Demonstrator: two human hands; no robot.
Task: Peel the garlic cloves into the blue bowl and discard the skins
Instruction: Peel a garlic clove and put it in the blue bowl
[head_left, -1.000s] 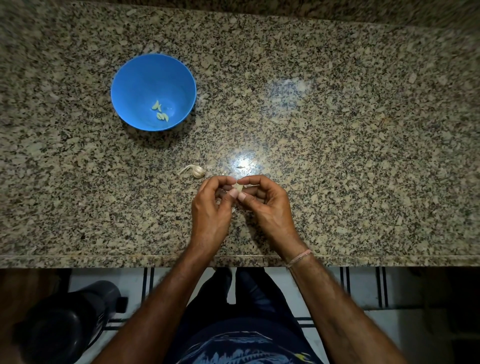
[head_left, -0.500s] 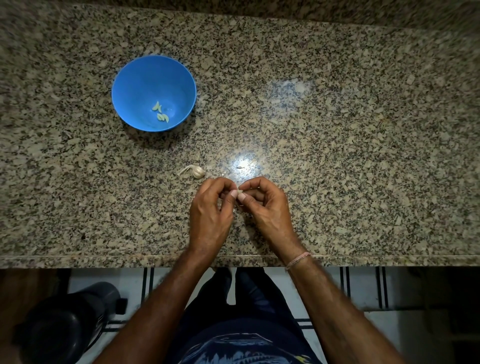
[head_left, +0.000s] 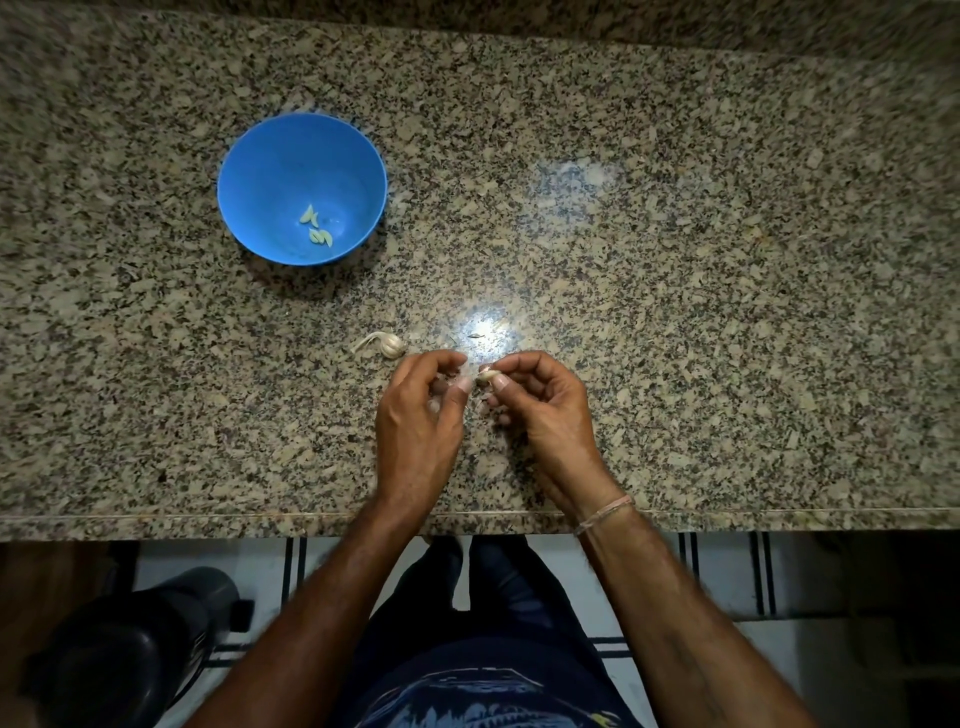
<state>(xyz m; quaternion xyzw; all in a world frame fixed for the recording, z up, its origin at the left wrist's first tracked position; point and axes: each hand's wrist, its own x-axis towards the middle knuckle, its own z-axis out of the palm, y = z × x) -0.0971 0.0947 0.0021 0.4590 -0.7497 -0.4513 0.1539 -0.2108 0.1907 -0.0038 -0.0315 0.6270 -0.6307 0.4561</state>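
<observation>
garlic clove (head_left: 487, 375), pinched between thumb and forefinger of the right hand (head_left: 545, 415), hangs over the granite counter (head_left: 727, 312). blue bowl (head_left: 280, 166) sits well beyond the left fingertips. left hand (head_left: 415, 431) curls just beside the clove; whether it pinches skin, i cannot tell. garlic bulb (head_left: 387, 344) lies just past its fingertips. peeled cloves (head_left: 317, 231) rest in the bowl.

I can read no words, labels, brands or numbers anywhere here. The print on my shirt (head_left: 483, 699) shows only pale shapes, too dim to read as letters.
</observation>
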